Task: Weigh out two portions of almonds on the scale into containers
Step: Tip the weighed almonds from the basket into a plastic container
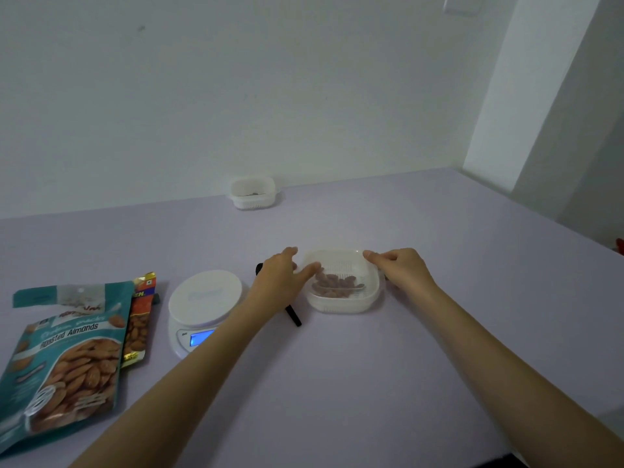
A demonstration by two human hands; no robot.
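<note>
A white plastic container (pixel 341 304) with several almonds (pixel 336 285) in it sits on the table just right of the white scale (pixel 202 298), whose round platform is bare and whose blue display is lit. My left hand (pixel 282 282) holds the container's left wall, thumb over the rim and fingers outside. At the right rim, my right hand (pixel 403 268) grips the container with its thumb along the far corner. A second white container (pixel 252 194) stands far back by the wall with a few almonds inside.
A teal bag of roasted almonds (pixel 67 359) lies at the left front, with an orange almond packet (pixel 140 319) half under it. A black utensil (pixel 293 315) lies between scale and container, partly hidden by my left wrist. The lilac table (pixel 337 383) ends at the wall.
</note>
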